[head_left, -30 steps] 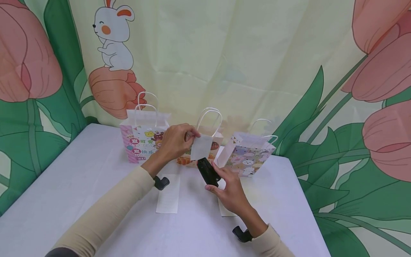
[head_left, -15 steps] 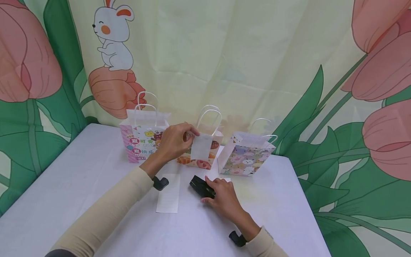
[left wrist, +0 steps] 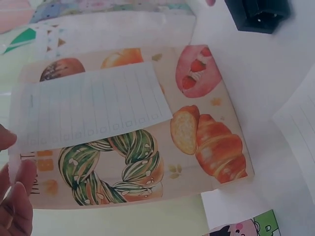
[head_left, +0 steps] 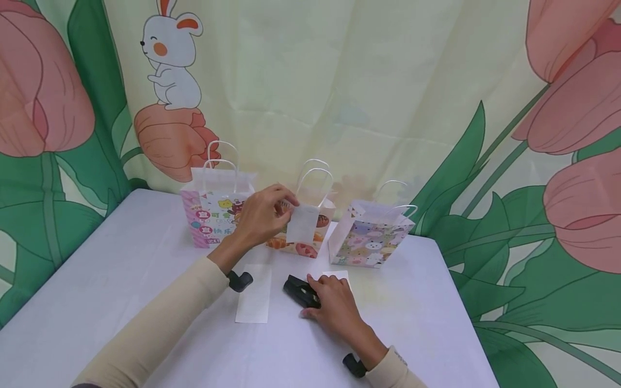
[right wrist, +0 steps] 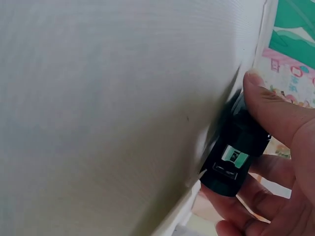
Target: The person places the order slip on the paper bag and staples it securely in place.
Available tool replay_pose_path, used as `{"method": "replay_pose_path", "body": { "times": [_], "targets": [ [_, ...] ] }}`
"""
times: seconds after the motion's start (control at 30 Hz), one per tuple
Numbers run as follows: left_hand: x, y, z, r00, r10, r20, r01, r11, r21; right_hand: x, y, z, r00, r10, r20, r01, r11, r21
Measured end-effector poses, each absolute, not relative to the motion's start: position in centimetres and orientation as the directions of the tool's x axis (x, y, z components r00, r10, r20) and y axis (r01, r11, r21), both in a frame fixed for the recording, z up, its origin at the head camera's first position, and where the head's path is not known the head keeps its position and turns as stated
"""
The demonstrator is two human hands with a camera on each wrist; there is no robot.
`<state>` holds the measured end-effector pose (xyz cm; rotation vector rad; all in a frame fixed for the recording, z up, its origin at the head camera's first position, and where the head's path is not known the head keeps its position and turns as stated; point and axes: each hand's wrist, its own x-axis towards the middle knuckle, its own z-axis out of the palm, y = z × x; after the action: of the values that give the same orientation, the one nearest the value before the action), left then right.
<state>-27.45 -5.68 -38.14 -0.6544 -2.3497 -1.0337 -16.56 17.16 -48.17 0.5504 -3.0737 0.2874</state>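
Observation:
My left hand (head_left: 266, 214) pinches the top rim of the middle paper bag (head_left: 306, 249), with a lined paper slip (left wrist: 93, 108) lying against the bag's front. That bag is printed with bread and pastries. A black stapler (head_left: 302, 291) is on the table, gripped by my right hand (head_left: 335, 304) between thumb and fingers. In the right wrist view the stapler (right wrist: 234, 152) lies close against the white cloth. Part of another white slip (head_left: 343, 275) shows behind the right hand, which hides the rest.
A pink cartoon bag (head_left: 194, 237) stands on the left, partly behind the left hand. On the right leans an animal-print bag (head_left: 371, 245). A long paper slip (head_left: 254, 302) lies in front on the white tablecloth (head_left: 170, 280). A printed curtain (head_left: 388, 81) hangs behind.
My right hand has carried the stapler down and towards me, from the paper slip's lower edge to the table. The left hand has stayed at the middle bag.

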Motion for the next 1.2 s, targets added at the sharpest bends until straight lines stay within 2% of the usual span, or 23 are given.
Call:
{"method": "replay_pose_path", "body": {
  "times": [0.23,0.5,0.63,0.87,1.2],
  "targets": [
    [-26.9,-6.2,-38.2,-0.742,0.205,0.638,0.621,0.568,0.540,-16.6,16.9,-48.3,-0.941,-0.332,0.068,-0.339,0.920,-0.196],
    [-25.4,-7.4,-38.1,-0.705,0.168,0.689,0.644,0.559,0.522,-16.6,16.4,-48.2,-0.912,-0.339,0.230,-0.399,0.862,-0.312],
    [-24.5,-8.3,-38.0,-0.699,0.157,0.697,0.642,0.568,0.515,-16.8,15.8,-47.9,-0.908,-0.328,0.262,-0.410,0.827,-0.385],
    [-22.9,-10.3,-38.2,-0.695,0.142,0.705,0.630,0.594,0.501,-17.1,14.8,-47.3,-0.919,-0.322,0.226,-0.393,0.770,-0.502],
    [-21.8,-12.9,-38.5,-0.692,0.098,0.715,0.601,0.627,0.495,-17.9,13.3,-47.2,-0.928,-0.332,0.167,-0.366,0.735,-0.571]
  ]
}}
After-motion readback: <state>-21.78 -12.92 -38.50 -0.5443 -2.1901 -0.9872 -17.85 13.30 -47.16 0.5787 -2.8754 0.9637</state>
